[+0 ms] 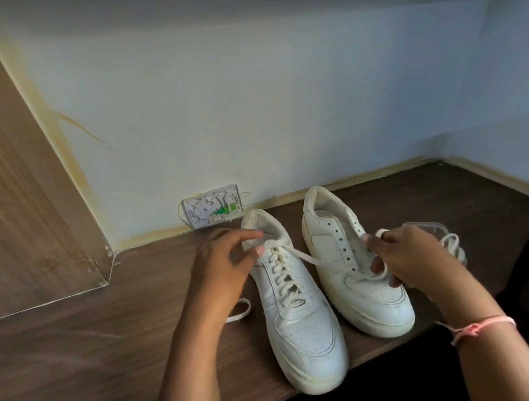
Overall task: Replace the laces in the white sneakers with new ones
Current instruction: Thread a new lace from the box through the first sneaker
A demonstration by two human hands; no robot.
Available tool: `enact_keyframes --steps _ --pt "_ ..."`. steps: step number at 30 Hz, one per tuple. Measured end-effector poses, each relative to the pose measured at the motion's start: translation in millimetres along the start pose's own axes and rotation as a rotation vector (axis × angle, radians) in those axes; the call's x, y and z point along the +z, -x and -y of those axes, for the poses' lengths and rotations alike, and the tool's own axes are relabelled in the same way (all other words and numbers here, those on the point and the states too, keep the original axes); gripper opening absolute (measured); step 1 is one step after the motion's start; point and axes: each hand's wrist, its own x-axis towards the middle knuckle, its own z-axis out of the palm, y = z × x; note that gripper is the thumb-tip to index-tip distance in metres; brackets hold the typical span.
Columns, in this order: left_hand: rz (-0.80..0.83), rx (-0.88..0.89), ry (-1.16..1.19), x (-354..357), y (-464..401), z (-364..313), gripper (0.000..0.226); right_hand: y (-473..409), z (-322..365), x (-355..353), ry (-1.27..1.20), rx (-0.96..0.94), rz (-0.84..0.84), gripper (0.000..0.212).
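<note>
Left hand [223, 266] pinches lace end [297, 255] on laced left sneaker [303, 323]; right hand [408, 257] grips lace [375, 275] at mostly unlaced right sneaker [357, 275], both on wooden desk [94, 374].

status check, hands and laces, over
Left hand pinches lace end at the laced left sneaker. Right hand grips a lace over the mostly unlaced right sneaker. Nothing in the way.
</note>
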Motion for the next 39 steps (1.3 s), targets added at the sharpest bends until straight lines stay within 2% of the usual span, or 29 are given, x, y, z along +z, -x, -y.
enact_keyframes --steps 3,5,7,10,13,18,21,23,25,27,30,35,39 --pt "0.009 0.012 -0.019 11.5 1.8 -3.9 0.028 7.4 16.1 15.9 0.299 -0.128 -0.291 0.039" --pt "-0.011 -0.001 -0.002 14.2 1.0 -1.8 0.025 8.5 26.3 33.1 0.253 -0.279 -0.426 0.033" --pt "-0.038 0.007 0.028 13.7 0.5 -1.2 0.024 5.2 33.4 54.6 0.135 -0.411 -0.38 0.029" --pt "-0.07 0.012 0.074 12.6 1.7 -3.5 0.029 -0.3 39.7 89.5 0.025 -0.489 -0.186 0.026" --pt "-0.097 -0.018 0.111 13.8 1.0 -2.9 0.03 -2.3 40.8 108.3 0.028 -0.492 -0.274 0.016" --pt "-0.103 -0.053 0.147 8.8 1.1 -0.5 0.021 -7.6 32.4 97.9 0.061 -0.486 -0.384 0.009" --pt "-0.19 -0.104 0.096 2.9 0.5 6.4 0.02 -11.6 26.0 87.0 0.128 -0.455 -0.532 0.005" --pt "-0.19 -0.145 0.017 3.5 1.6 7.7 0.02 -11.4 27.0 88.5 0.183 -0.433 -0.586 0.004" --pt "-0.136 -0.14 -0.045 6.0 3.2 7.3 0.019 -12.9 27.5 93.8 0.195 -0.434 -0.567 0.003" --pt "-0.059 -0.099 -0.028 7.4 2.9 7.0 0.014 -14.6 27.1 97.5 0.149 -0.445 -0.488 0.013" --pt "0.019 -0.042 -0.002 11.1 1.8 9.2 0.02 -13.9 30.7 97.6 0.053 -0.502 -0.365 0.023" --pt "-0.112 0.029 0.057 20.4 -0.1 11.7 0.022 -7.4 39.1 110.7 0.055 -0.54 -0.394 0.001" --pt "-0.169 0.048 0.08 21.8 -0.9 11.3 0.009 -7.8 38.1 115.0 0.072 -0.541 -0.425 0.005"
